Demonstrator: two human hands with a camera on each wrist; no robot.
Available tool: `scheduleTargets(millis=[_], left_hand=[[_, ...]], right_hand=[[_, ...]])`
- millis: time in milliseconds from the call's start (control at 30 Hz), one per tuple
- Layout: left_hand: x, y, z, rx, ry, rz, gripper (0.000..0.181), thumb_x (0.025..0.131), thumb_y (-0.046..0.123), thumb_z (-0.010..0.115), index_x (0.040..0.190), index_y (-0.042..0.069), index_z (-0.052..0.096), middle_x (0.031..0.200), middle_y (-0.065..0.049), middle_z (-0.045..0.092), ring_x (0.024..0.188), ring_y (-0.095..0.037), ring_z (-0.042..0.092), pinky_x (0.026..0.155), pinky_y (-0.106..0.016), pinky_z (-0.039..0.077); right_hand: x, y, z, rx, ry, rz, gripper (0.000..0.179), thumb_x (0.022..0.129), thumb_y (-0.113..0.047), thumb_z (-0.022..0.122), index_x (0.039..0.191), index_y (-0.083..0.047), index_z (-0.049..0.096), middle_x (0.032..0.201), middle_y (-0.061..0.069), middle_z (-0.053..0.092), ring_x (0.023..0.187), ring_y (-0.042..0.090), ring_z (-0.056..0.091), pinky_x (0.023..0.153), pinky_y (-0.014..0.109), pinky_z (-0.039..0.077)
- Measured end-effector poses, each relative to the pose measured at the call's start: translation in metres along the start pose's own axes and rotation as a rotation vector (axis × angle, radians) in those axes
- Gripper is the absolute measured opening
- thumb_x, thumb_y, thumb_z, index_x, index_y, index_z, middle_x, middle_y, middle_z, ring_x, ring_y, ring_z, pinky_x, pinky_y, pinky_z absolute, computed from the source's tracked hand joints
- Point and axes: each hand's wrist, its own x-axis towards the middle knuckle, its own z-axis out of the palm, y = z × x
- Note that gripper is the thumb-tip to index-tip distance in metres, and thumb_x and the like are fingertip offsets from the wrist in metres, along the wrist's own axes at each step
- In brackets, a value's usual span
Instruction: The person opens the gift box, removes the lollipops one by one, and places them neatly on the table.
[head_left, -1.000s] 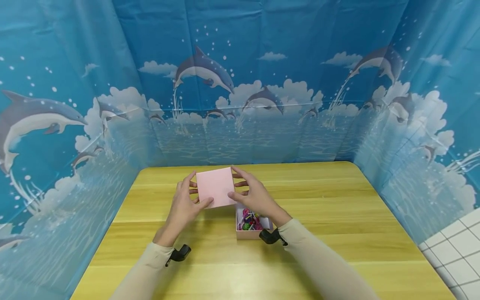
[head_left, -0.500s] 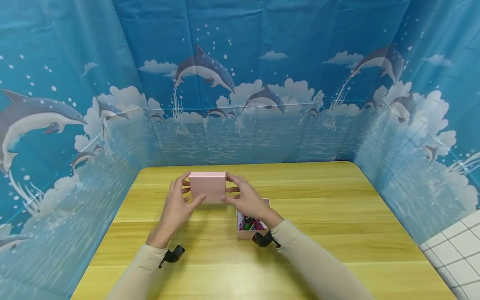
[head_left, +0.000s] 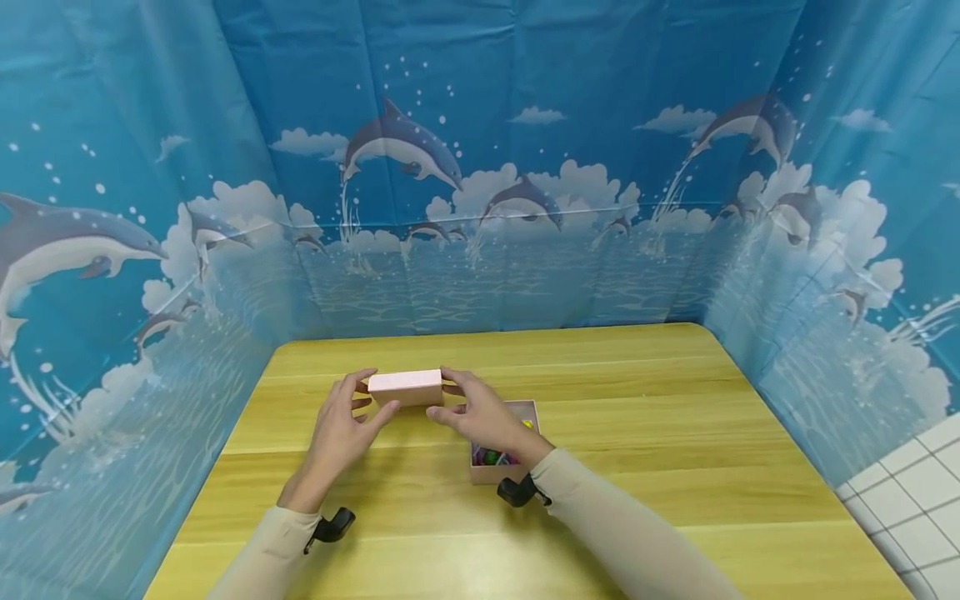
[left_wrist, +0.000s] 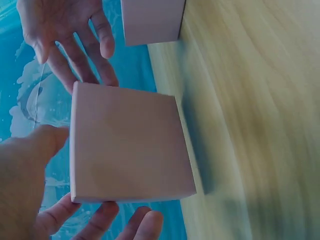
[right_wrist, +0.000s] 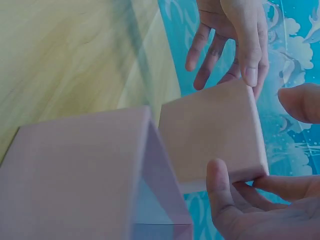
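A pink square box lid [head_left: 406,393] is held between the two hands toward the left rear of the table, standing steeply on edge. My left hand [head_left: 337,432] grips its left side, the fingers along the side edge. At the right side my right hand [head_left: 486,417] holds it by the fingers, its thumb apart from the lid in the right wrist view. Partly under the right forearm stands an open pink box [head_left: 489,475] with colourful wrapped lollipops [head_left: 492,457] inside. Whether the lid's lower edge touches the table cannot be told.
The yellow wood-grain table [head_left: 622,467] carries the box. A blue dolphin-print curtain [head_left: 480,275] hangs around the back and sides. White tiles [head_left: 911,492] show at the right. Each wrist wears a black camera [head_left: 330,527].
Both hands have moved the lid left and lower, turning its broad face from facing up to nearly upright. The open box stays in place; the right hand and wrist now cover more of it.
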Motion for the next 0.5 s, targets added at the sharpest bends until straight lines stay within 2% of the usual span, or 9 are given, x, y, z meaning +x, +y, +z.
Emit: scheduleTargets(millis=[133, 267, 500], left_hand=[[-0.001, -0.004, 0.000, 0.016, 0.003, -0.032, 0.058, 0.109, 0.034, 0.088, 0.155, 0.009, 0.063, 0.149, -0.021, 0.065, 0.139, -0.045, 0.070, 0.115, -0.060, 0.064], [-0.002, -0.009, -0.002, 0.048, 0.005, -0.042, 0.047, 0.107, 0.027, 0.089, 0.143, 0.004, 0.069, 0.143, -0.024, 0.071, 0.129, -0.046, 0.079, 0.107, -0.057, 0.068], [-0.005, -0.014, 0.000, 0.098, -0.009, -0.064, 0.035, 0.105, 0.020, 0.091, 0.132, 0.003, 0.077, 0.134, -0.024, 0.078, 0.115, -0.042, 0.083, 0.097, -0.054, 0.070]], right_hand=[[-0.002, 0.004, 0.003, -0.009, -0.033, 0.018, 0.082, 0.117, -0.041, 0.074, 0.182, -0.007, 0.038, 0.185, 0.019, 0.045, 0.159, 0.045, 0.061, 0.118, 0.057, 0.063], [-0.004, 0.004, 0.006, -0.058, -0.079, 0.008, 0.075, 0.118, -0.040, 0.071, 0.177, 0.000, 0.045, 0.181, 0.022, 0.050, 0.151, 0.041, 0.069, 0.114, 0.054, 0.065], [-0.006, 0.007, 0.006, -0.060, -0.144, 0.016, 0.070, 0.120, -0.038, 0.068, 0.173, 0.003, 0.050, 0.178, 0.023, 0.055, 0.160, 0.038, 0.062, 0.123, 0.057, 0.058]])
